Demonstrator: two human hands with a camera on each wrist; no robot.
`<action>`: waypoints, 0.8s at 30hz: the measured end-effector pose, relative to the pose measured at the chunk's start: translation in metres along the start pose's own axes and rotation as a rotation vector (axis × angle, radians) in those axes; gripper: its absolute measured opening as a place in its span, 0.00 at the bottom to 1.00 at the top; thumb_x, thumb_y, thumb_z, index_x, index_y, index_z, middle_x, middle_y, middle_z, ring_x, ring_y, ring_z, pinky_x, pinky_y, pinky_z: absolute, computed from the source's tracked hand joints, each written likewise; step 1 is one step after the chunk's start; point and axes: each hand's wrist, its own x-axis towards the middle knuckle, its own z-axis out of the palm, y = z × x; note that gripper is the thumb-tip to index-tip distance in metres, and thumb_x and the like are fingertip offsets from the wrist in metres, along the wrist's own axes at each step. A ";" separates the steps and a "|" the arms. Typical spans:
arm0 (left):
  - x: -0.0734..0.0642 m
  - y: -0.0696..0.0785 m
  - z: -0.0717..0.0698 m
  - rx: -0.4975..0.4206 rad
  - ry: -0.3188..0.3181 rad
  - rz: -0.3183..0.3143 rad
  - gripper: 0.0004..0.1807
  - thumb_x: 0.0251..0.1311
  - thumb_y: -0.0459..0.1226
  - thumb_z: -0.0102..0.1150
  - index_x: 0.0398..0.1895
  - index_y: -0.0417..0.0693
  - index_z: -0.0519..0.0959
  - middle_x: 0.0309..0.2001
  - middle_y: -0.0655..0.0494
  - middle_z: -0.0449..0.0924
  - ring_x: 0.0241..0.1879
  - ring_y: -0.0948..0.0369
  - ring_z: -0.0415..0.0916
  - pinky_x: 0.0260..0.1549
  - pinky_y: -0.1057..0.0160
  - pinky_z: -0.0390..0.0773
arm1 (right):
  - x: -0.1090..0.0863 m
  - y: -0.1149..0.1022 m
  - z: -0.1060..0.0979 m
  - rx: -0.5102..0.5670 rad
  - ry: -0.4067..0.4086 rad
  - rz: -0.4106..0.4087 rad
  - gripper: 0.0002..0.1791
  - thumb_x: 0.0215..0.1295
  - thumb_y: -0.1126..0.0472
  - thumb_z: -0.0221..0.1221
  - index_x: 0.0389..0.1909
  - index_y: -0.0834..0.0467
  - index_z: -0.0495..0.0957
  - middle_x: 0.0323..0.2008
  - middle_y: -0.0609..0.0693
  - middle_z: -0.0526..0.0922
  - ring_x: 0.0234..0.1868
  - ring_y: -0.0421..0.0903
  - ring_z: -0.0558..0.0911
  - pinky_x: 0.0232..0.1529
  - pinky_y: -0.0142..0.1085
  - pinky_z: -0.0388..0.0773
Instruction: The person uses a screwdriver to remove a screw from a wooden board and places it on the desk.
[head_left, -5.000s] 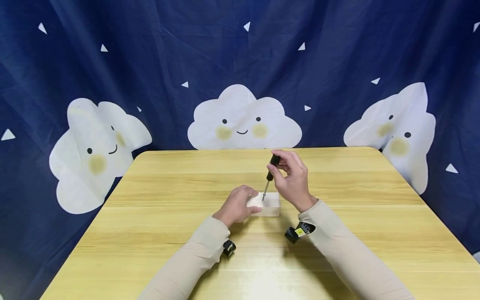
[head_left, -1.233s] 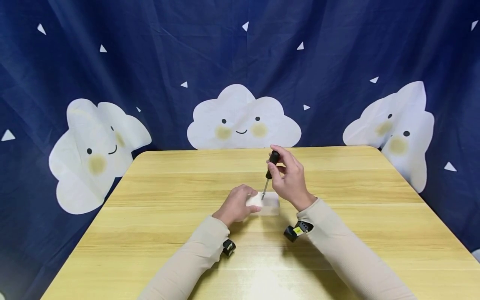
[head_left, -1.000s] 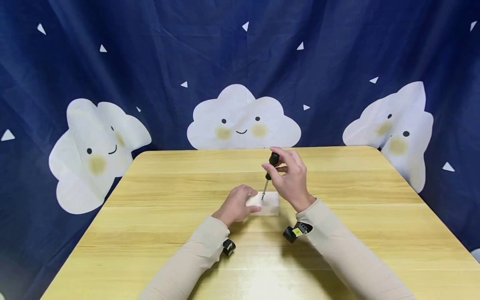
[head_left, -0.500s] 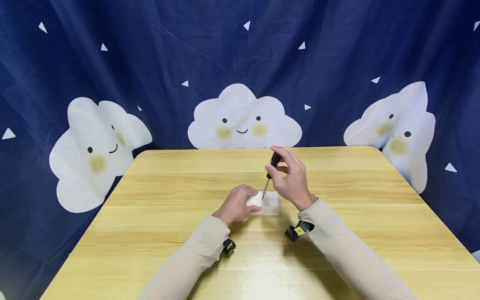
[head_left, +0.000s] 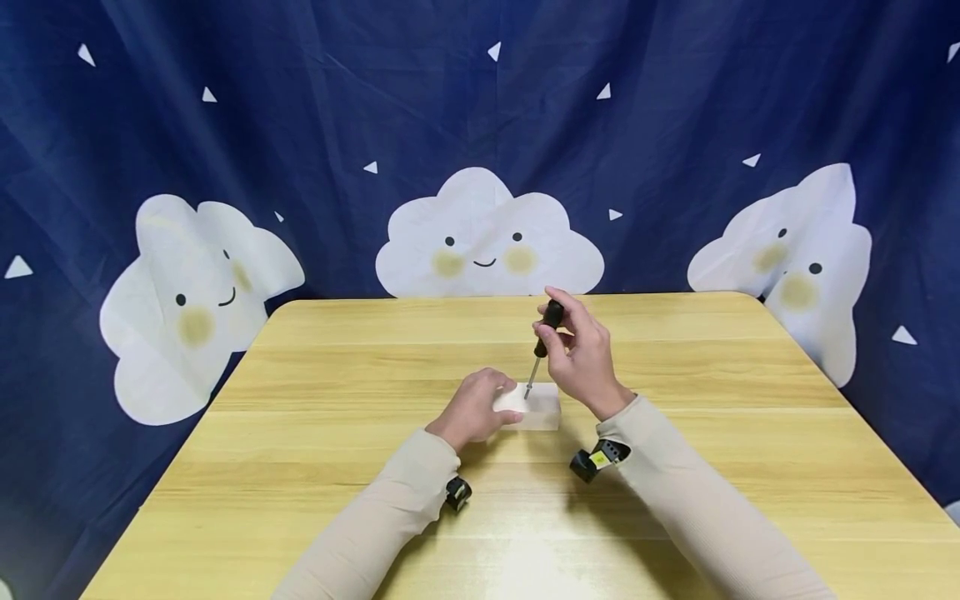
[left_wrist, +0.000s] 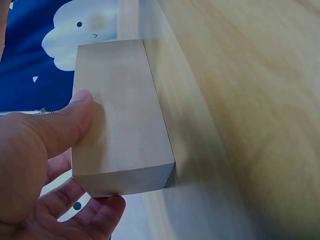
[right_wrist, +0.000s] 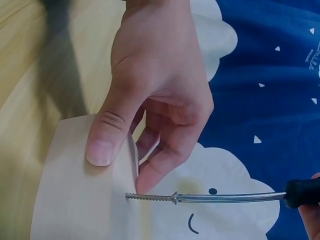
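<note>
A pale wooden block [head_left: 543, 402] lies on the table, and my left hand [head_left: 472, 408] grips its left end. In the left wrist view the thumb presses the near side of the block [left_wrist: 120, 110], with fingertips below its end. My right hand [head_left: 587, 360] holds a screwdriver [head_left: 541, 345] by its black handle, tilted slightly right over the block. The right wrist view shows a metal screw [right_wrist: 152, 197] standing out of the block's top, most of its thread exposed. The screwdriver's shaft [right_wrist: 230, 198] meets the screw's head; only a fingertip of the right hand shows there.
The light wooden table [head_left: 315, 383] extends around the block on every side. Behind it hangs a dark blue curtain [head_left: 322, 108] with white clouds and small triangles. A black wrist camera [head_left: 458, 493] sits at the left cuff, another wrist camera [head_left: 585, 465] at the right.
My right thumb and fingers have shifted back and forth on the screwdriver handle, the index finger now slightly higher. The left hand and the block have stayed in place.
</note>
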 end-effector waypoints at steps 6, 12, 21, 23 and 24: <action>0.000 0.000 0.000 -0.009 -0.002 -0.001 0.27 0.53 0.42 0.72 0.54 0.39 0.78 0.55 0.47 0.77 0.58 0.50 0.71 0.62 0.53 0.67 | -0.001 0.000 0.001 -0.036 0.028 0.032 0.28 0.49 0.81 0.66 0.55 0.72 0.72 0.38 0.68 0.76 0.32 0.57 0.82 0.25 0.42 0.84; -0.001 0.001 0.000 -0.006 -0.003 0.002 0.27 0.53 0.42 0.72 0.54 0.39 0.78 0.55 0.47 0.77 0.59 0.50 0.70 0.63 0.53 0.67 | -0.002 0.000 -0.001 -0.059 0.055 0.074 0.27 0.51 0.74 0.69 0.54 0.65 0.77 0.36 0.62 0.74 0.33 0.52 0.80 0.27 0.34 0.84; -0.001 0.002 0.000 -0.027 0.007 -0.018 0.26 0.53 0.41 0.72 0.54 0.39 0.78 0.55 0.46 0.77 0.58 0.49 0.71 0.62 0.52 0.67 | -0.001 0.000 -0.002 0.021 -0.025 0.044 0.25 0.64 0.77 0.56 0.62 0.67 0.68 0.45 0.65 0.79 0.39 0.53 0.85 0.36 0.38 0.84; -0.001 0.002 0.000 -0.024 0.004 -0.018 0.26 0.53 0.41 0.72 0.54 0.39 0.78 0.55 0.46 0.77 0.58 0.49 0.71 0.62 0.53 0.67 | -0.002 0.000 -0.002 0.005 -0.017 0.041 0.26 0.60 0.77 0.60 0.61 0.66 0.71 0.45 0.65 0.78 0.39 0.53 0.84 0.35 0.37 0.85; -0.002 0.002 0.000 -0.023 0.002 -0.018 0.26 0.53 0.41 0.72 0.54 0.39 0.78 0.56 0.47 0.77 0.58 0.50 0.70 0.62 0.53 0.67 | -0.002 0.001 -0.001 -0.003 -0.004 0.040 0.27 0.58 0.77 0.63 0.59 0.66 0.72 0.45 0.65 0.77 0.38 0.53 0.83 0.34 0.37 0.85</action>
